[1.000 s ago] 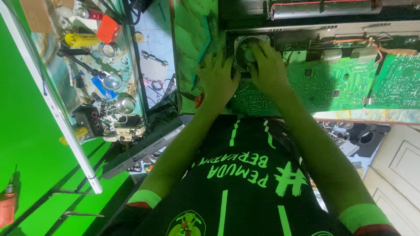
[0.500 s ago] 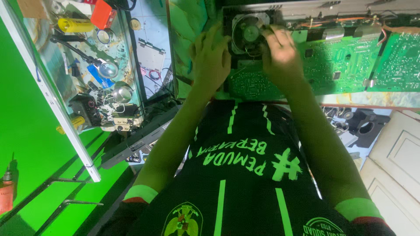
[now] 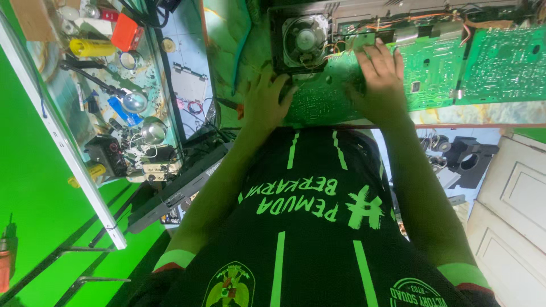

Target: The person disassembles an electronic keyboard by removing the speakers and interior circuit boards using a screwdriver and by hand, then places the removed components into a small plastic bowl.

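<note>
electronics repair workshop | bare circuit boards [image 3: 432, 68] | parts-cluttered shelf [image 3: 114, 102]

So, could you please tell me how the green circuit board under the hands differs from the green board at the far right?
The circuit board under the hands is largely covered: the left hand and right hand both rest on it. The far-right board lies untouched and fully visible. The first sits beside the round speaker; the other lies well away from it. Both are green and lie flat on the bench.

Speaker [image 3: 304, 38] behind circuit board [image 3: 341, 91], parts shelf [image 3: 108, 96] to their left.
</note>
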